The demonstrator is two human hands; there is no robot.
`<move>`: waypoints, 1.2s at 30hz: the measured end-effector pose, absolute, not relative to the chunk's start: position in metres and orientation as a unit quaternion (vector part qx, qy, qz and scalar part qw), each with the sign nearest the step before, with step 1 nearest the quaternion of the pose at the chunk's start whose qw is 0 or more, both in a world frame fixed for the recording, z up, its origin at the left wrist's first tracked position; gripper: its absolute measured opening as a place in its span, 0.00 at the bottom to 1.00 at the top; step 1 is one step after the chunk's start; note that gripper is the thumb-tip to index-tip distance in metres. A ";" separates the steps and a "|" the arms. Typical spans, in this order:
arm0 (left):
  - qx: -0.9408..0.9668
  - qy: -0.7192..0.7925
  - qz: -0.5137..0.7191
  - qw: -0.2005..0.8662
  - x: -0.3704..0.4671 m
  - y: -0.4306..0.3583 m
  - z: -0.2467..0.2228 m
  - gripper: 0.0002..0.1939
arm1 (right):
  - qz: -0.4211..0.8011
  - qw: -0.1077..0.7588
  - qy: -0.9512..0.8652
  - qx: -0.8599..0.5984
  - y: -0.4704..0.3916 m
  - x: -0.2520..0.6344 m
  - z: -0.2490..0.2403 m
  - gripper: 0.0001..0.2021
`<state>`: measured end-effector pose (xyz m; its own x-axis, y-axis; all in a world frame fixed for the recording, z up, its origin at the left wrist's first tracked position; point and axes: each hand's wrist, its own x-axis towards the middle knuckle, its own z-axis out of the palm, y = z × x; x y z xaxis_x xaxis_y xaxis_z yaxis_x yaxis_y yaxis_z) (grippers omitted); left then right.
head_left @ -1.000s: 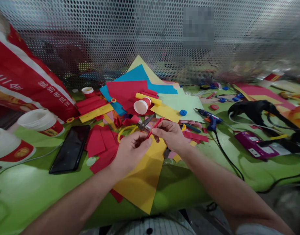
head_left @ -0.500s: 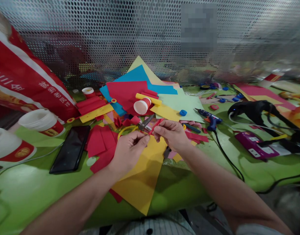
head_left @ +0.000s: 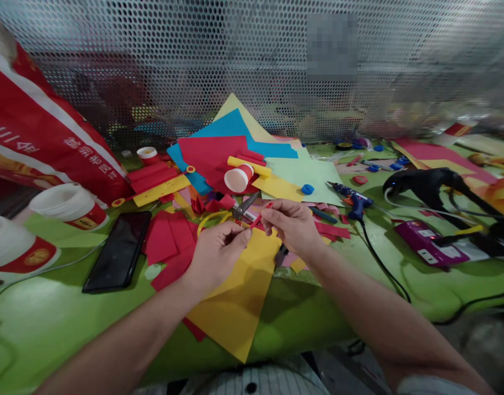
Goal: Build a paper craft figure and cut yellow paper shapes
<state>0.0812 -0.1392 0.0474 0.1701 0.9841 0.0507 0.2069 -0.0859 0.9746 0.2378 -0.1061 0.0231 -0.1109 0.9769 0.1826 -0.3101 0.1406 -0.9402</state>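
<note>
Between my two hands runs a thin red paper strip [head_left: 256,221]. My left hand [head_left: 221,247] pinches its lower left end between thumb and fingertips. At the upper right end, the fingers of my right hand [head_left: 291,222] close on the same strip. Just behind the hands lie scissors [head_left: 246,206] with yellow handles and dark blades, partly open. A sheet of yellow paper [head_left: 239,312] lies beneath my hands, and red paper pieces [head_left: 169,236] are to the left of it. A red-and-white paper cup [head_left: 239,178] rests on its side beyond the scissors.
Left are a black phone [head_left: 118,251], stacked paper cups [head_left: 71,206] and a large red bag [head_left: 62,126]. To the right lie a blue glue gun [head_left: 353,200] with its cord and a purple power strip [head_left: 431,244]. Coloured sheets [head_left: 213,156] spread before a perforated metal panel [head_left: 173,60].
My right hand has shifted very slightly to the right along the red paper strip, its fingers still closed. My left hand stays almost where it was.
</note>
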 end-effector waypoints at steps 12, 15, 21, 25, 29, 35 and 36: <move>0.620 0.487 0.406 0.462 0.080 -0.138 0.047 0.09 | 0.560 0.615 -0.430 -0.351 -0.107 0.235 0.033 0.11; 0.612 0.498 0.399 0.467 0.081 -0.138 0.049 0.10 | 0.564 0.608 -0.434 -0.351 -0.107 0.237 0.031 0.11; 0.587 0.513 0.390 0.491 0.080 -0.136 0.049 0.11 | 0.626 0.531 -0.486 -0.300 -0.105 0.241 0.027 0.16; 0.590 0.505 0.391 0.493 0.079 -0.135 0.047 0.11 | 0.627 0.494 -0.518 -0.308 -0.106 0.239 0.024 0.14; 0.602 0.503 0.387 0.485 0.080 -0.135 0.047 0.11 | 0.589 0.518 -0.533 -0.317 -0.107 0.237 0.021 0.08; 0.607 0.503 0.383 0.481 0.080 -0.135 0.046 0.11 | 0.543 0.535 -0.539 -0.360 -0.109 0.234 0.018 0.12; 0.608 0.503 0.383 0.480 0.080 -0.135 0.046 0.11 | 0.544 0.535 -0.538 -0.360 -0.109 0.233 0.018 0.13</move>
<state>0.0802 -0.1348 0.0459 0.2001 0.9796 -0.0176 0.2447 -0.0326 0.9691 0.2329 -0.1087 0.0180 -0.1695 0.9683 0.1835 -0.1947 0.1496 -0.9694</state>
